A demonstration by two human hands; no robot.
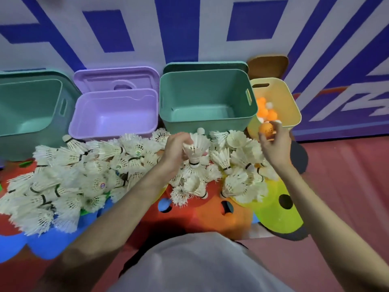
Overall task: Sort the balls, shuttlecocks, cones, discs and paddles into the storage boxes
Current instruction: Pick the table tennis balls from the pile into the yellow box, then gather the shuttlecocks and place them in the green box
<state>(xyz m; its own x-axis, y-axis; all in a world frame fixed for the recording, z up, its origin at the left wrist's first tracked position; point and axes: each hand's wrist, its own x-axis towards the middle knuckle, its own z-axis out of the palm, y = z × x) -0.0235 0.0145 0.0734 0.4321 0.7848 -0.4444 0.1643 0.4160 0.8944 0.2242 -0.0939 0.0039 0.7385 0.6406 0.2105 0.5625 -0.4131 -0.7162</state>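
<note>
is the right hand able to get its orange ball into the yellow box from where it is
Probably yes. The right hand pinches the orange ball right at the near rim of the yellow box, whose top is open, with nothing between them.

light: bright, even indoor | shadows: soft under forearms | blur: slight overall | edges: wide-angle bending

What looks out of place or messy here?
The shuttlecocks lie in a loose heap over the coloured discs instead of in a box. The purple box and the green box look empty.
</note>
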